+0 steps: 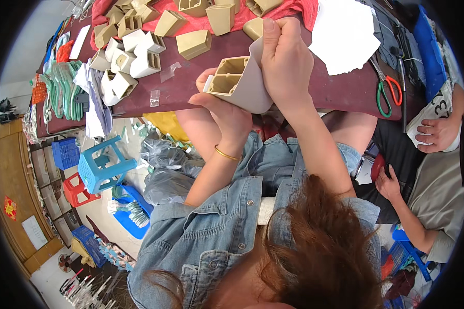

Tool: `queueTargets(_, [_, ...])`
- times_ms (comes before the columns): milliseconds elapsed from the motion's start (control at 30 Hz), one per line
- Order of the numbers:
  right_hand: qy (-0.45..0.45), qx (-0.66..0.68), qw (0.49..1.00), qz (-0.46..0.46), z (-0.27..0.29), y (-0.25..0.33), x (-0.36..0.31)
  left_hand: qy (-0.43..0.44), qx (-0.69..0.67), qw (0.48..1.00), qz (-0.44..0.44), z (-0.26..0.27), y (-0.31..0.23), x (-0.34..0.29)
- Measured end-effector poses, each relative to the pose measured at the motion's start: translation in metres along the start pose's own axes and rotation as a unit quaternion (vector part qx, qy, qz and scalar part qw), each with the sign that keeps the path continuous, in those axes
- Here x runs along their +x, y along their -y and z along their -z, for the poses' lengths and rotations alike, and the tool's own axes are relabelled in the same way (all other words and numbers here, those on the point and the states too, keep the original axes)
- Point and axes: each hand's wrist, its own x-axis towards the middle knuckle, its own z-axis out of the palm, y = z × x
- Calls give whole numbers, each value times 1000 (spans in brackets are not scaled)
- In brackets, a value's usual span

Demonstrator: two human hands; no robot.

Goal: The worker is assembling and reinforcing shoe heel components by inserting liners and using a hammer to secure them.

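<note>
Over the table edge, my left hand (224,116) grips a hollow beige block (226,82), shaped like a shoe heel, with two open compartments facing up. A white sheet (252,87) wraps round the block's near and right sides. My right hand (288,62) is closed on the sheet's upper right end, holding it up and away from the block. Behind them, bare beige heel blocks (193,44) lie on a red plastic bag (162,10) and on the table. Left of those, several white-covered heel blocks (145,63) sit in a cluster.
White sheets (343,36) are piled on the maroon table (340,95), right of my hands. Scissors (386,90) with green and orange handles lie at its right edge. At right another person's hand (435,134) rests near a white bag. Blue (105,164) and red stools (78,189) stand at left.
</note>
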Motion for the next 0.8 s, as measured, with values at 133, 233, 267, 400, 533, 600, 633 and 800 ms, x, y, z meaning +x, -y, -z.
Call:
queueTargets(133, [-33,-49,997,42,1,-3,1,47,2,999,21,-5,-7,-10])
queueTargets(233, [-66,-53,989,118,2,-9,-2,70,17,997,21,-3,-1,-10])
queueTargets(267, [-87,-36,986,134,5,-12,0,64,-52,993,88,-7,-5,-11])
queueTargets(400, [-90,52,985,134,19,-10,7,135,-137,970,147,-6,-9,-9])
queueTargets(533, [-34,69,992,100,25,-13,8,240,-178,943,145,3,0,-4])
queueTargets(600, [1,103,993,59,24,-14,6,267,-191,932,154,6,2,-1])
queueTargets(633, [1,103,993,57,24,-14,4,284,-181,927,166,8,2,0])
queueTargets(800, [53,144,988,28,24,-19,5,330,-203,898,206,13,1,3])
